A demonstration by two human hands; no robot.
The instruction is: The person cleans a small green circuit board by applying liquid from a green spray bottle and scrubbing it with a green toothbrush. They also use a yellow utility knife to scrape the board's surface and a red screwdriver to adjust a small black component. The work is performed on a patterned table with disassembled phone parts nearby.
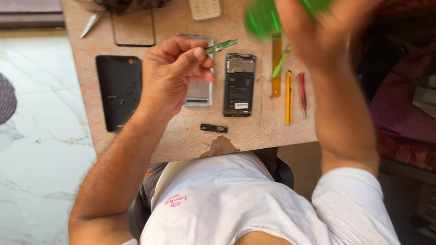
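Head view, looking down on a small patterned beige work board [136, 50] resting across the person's lap. The left hand [175, 72] is raised over the board, thumb and index finger pinched shut on one end of a narrow green circuit-board strip [221, 46]; the strip sticks out to the right of the fingertips, above the board, just left of the opened phone. The right hand [313, 31] is lifted near the top edge of the picture and heavily blurred; it is clenched around a green translucent object [262, 19], the kind of which cannot be told.

On the board: a black rectangular phone back cover [119, 90] at left, a silver-grey flat phone part [199, 93] partly under the left hand, an opened black phone body with exposed internals [240, 84] just right of it. A small black oblong part [214, 128] lies near the front edge. Right of the phone body lie a yellow-orange ruler-like tool [276, 68], a light green thin stick [281, 61] across it, a yellow-handled slim tool [289, 97] and a red-handled screwdriver [302, 93], side by side, roughly parallel. White metal tweezers [92, 23] lie at the top left corner, a cream keypad-like piece [205, 8] at the top edge. White marble floor [36, 136] lies to the left.
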